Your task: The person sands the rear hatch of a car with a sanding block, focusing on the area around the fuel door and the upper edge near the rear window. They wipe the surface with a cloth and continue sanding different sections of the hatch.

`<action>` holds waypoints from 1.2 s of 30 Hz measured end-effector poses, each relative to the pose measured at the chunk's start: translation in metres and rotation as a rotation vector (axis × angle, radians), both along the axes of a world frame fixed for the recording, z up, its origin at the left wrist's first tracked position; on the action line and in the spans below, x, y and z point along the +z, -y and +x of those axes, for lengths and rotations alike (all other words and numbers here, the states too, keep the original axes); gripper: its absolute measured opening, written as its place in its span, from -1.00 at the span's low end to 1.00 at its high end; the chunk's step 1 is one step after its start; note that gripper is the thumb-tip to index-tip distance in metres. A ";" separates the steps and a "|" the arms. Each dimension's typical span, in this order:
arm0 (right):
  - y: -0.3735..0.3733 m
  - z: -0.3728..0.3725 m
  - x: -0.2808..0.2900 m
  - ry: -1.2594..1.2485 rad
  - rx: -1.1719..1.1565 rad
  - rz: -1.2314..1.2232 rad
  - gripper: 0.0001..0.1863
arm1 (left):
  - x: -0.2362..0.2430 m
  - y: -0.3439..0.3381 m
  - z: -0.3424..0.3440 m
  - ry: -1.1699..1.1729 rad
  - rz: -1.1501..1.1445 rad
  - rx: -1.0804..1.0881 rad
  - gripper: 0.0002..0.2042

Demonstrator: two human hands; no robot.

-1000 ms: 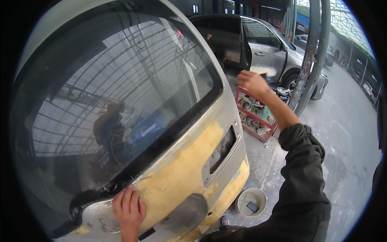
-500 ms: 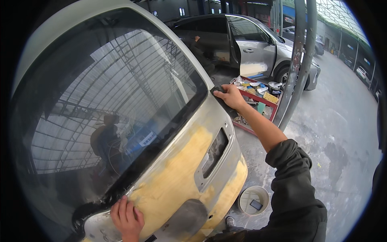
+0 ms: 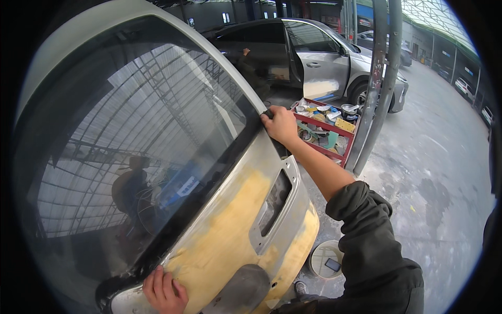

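Observation:
A car tailgate [image 3: 230,209], with patches of yellowish filler over bare grey metal, tilts in front of me below its dark rear window [image 3: 136,141]. My left hand [image 3: 165,291] lies on the tailgate's lower left, fingers outstretched near the window's edge, nothing in it. At the upper right corner of the tailgate my right hand [image 3: 281,125] is closed, its thumb toward the glass. Something dark [image 3: 268,113] shows by its fingers and below the palm; mostly covered, its kind cannot be made out. A recessed opening [image 3: 276,201] sits in the panel below that hand.
A red cart [image 3: 334,128] crowded with cans and tools stands beyond my right hand, beside metal posts [image 3: 376,94]. Behind it is a silver car [image 3: 327,68] with a door open and another person's hand nearby. A bucket [image 3: 315,259] stands on the floor by my shoe [image 3: 301,288].
My right hand has shifted slightly at the tailgate's corner, its wrist now more raised and its fingers bent tighter. The view has turned a little. My left hand stays on the panel.

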State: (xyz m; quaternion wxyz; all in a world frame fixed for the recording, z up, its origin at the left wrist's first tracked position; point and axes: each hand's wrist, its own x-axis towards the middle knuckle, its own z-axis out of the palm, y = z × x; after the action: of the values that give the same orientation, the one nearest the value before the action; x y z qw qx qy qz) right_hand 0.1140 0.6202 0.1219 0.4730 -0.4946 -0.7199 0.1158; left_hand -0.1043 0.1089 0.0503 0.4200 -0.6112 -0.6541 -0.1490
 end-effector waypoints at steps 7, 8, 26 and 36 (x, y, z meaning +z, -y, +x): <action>-0.002 0.011 0.008 -0.068 0.152 -0.158 -0.67 | 0.002 0.000 -0.002 -0.001 0.004 -0.033 -0.78; -0.002 0.010 0.006 -0.129 0.128 -0.167 -0.68 | 0.006 0.000 0.002 -0.007 0.018 -0.018 -0.78; 0.023 -0.014 -0.007 -0.345 -0.093 -0.149 -0.77 | 0.023 -0.006 0.016 -0.014 0.055 -0.042 -0.82; 0.148 -0.053 -0.019 -0.426 0.060 -0.168 -0.83 | 0.012 -0.004 0.010 0.061 0.018 -0.052 -0.80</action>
State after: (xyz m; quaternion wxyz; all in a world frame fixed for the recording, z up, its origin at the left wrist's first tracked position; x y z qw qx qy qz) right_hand 0.0613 0.4724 0.1033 0.5677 -0.4752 -0.6060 0.2911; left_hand -0.0944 0.1127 0.0626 0.4015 -0.6192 -0.6492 -0.1842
